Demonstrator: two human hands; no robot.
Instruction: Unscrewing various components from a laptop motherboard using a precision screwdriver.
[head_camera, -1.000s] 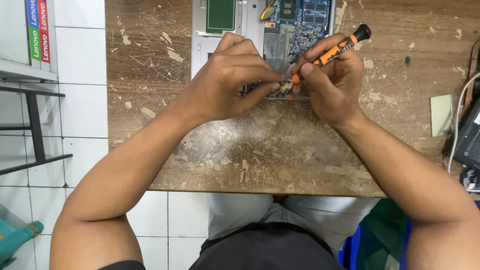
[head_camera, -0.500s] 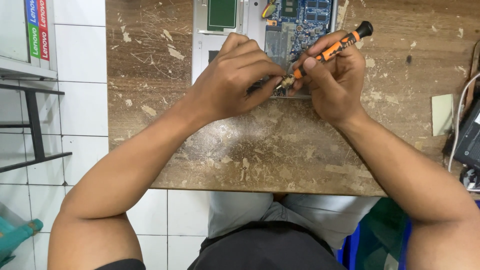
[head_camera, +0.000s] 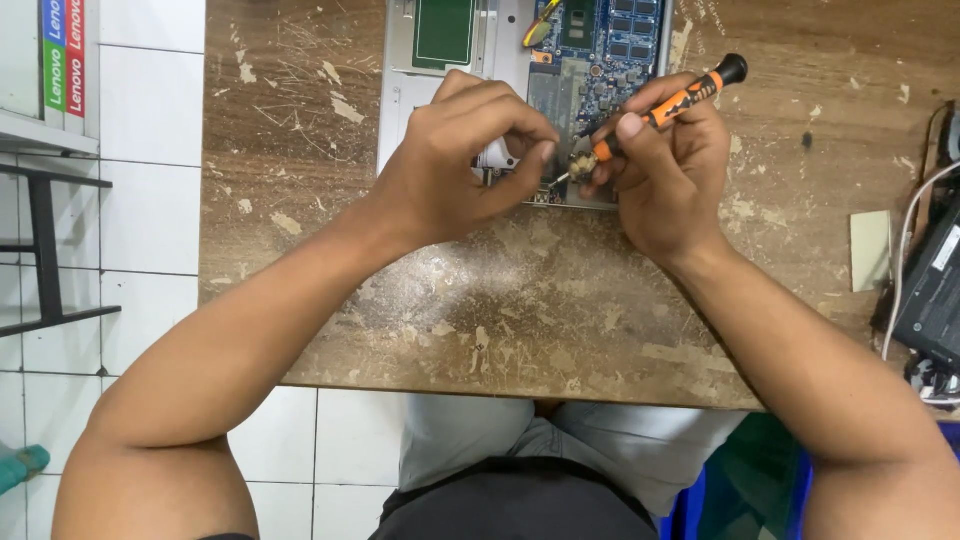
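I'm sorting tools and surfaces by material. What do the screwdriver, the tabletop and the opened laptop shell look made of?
Screwdriver: likely plastic handle, matte orange with a black cap; the tip looks like metal, though small.
Tabletop: probably wood-pattern laminate over board, brown and worn; pale chipped patches show through.
Laptop shell: smooth silver-grey, either painted plastic or metal; the look does not settle it.

Change since the earlier views: the orange-and-black screwdriver (head_camera: 655, 108) lies slightly flatter in the right hand (head_camera: 665, 170), its black cap a little lower and further right, while its tip remains at the near edge of the opened laptop (head_camera: 520, 95). The left hand (head_camera: 455, 160) edges marginally toward the tip, thumb and forefinger pinched closer beside it. The camera view shifts only slightly.
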